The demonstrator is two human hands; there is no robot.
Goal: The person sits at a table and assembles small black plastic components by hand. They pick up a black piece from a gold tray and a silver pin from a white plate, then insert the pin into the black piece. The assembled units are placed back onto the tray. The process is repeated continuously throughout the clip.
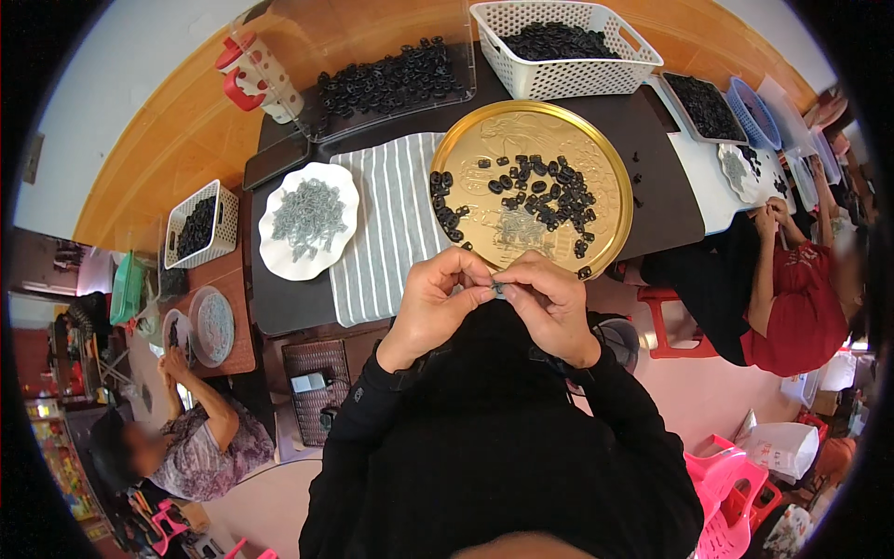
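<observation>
No text is legible; the white bag (790, 440) bears red characters (775, 456) (too small here).

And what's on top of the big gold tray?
Small black pieces lie on the gold tray, some loose, many bunched together. What lies right beneath the bunch is covered, so I can't tell.

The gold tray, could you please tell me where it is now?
In the head view, the gold tray lies right of centre on the dark table, with the grey striped cloth at its left and the large white basket behind it.
</observation>
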